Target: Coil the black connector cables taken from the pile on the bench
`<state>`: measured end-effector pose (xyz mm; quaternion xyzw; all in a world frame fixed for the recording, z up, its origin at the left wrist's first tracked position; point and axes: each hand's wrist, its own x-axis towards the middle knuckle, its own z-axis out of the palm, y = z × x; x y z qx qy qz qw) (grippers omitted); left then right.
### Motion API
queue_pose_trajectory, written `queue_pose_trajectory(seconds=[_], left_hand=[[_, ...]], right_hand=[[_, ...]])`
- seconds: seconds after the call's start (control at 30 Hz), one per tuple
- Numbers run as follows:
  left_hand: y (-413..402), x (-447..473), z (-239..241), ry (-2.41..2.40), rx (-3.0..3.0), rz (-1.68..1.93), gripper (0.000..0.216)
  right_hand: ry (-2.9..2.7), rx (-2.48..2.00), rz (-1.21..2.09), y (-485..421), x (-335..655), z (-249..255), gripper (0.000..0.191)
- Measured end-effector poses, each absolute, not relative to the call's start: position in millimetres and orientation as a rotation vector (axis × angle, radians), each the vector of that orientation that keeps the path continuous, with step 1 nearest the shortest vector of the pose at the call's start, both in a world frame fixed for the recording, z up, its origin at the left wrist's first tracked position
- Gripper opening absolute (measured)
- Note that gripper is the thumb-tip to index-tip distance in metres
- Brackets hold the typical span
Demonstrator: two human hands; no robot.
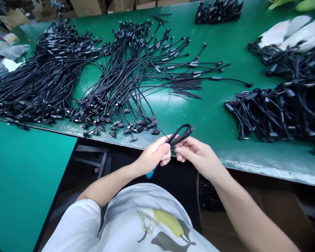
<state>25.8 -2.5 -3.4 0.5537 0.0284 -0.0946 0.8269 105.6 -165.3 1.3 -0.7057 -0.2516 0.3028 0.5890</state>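
Near the table's front edge, my left hand is closed around a black cable folded into a narrow loop. The loop's rounded end points away to the right, above my right hand. A thin black tie sticks out beside my left fingers. Close against the lower part of the loop, my right hand has its thumb and fingers pinched together. What lies between those fingertips is hidden. Just beyond my hands, a spread of loose black cables with small connectors lies on the green table.
A bundle of thin black ties lies on the spread cables. Another heap of cables is at the left. Folded, bundled cables are piled at the right, with more bundles at the back. Cardboard boxes stand behind the table.
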Motion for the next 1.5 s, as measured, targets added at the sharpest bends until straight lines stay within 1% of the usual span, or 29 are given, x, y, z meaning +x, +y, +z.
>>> queue_pose_trajectory(seconds=[0.07,0.17,0.27,0.33,0.4,0.47,0.57,0.63,0.7,0.8,0.93,1.07,1.13,1.2,1.3,1.37,1.5], left_hand=[[-3,24,-2,0.085,1.249,-0.146,0.050],[-2,19,-1,0.148,1.565,-0.023,0.040],[-3,16,-2,0.151,2.103,0.089,0.031],[-4,15,-3,0.093,2.371,0.094,0.029],[-3,12,-3,0.026,2.481,0.037,0.032],[0,9,-3,-0.031,2.464,-0.036,0.030],[5,5,-1,-0.043,2.285,-0.114,0.027],[7,3,1,0.024,2.104,-0.187,0.030],[8,3,2,0.087,1.916,-0.266,0.035],[8,5,4,0.107,1.742,-0.324,0.038],[5,6,6,0.129,1.680,-0.371,0.028],[-1,2,9,0.172,1.346,-0.588,0.012],[-5,1,11,0.222,1.276,-0.649,0.014],[-9,2,13,0.265,1.409,-0.582,0.016],[-12,8,13,0.224,1.719,-0.317,0.013],[-11,13,13,0.158,1.815,-0.163,0.023],[-10,15,5,0.120,1.997,-0.003,0.047]], right_hand=[[-0.708,-1.789,0.498,-163,92,-2,0.019],[-1.057,-2.057,-0.063,-164,86,1,0.014],[-1.482,-2.162,-0.639,-165,91,10,0.017],[-1.763,-2.082,-0.792,-164,98,16,0.022],[-1.979,-1.973,-0.767,-162,105,20,0.026],[-2.126,-1.925,-0.684,-161,110,25,0.027],[-2.268,-1.923,-0.546,-163,108,32,0.027],[-2.313,-1.926,-0.501,-165,104,38,0.026],[-2.346,-1.953,-0.552,-166,101,43,0.025],[-2.394,-2.022,-0.742,-166,99,47,0.025],[-2.497,-2.031,-0.864,-166,99,44,0.026],[-2.542,-1.940,-0.888,-170,93,38,0.029],[-2.514,-1.955,-0.907,-169,91,35,0.030],[-2.434,-2.020,-0.935,-166,91,31,0.029],[-2.249,-2.108,-0.942,-155,100,27,0.025],[-2.135,-2.153,-0.918,-149,107,26,0.022],[-1.962,-2.261,-0.806,-144,108,30,0.019]])
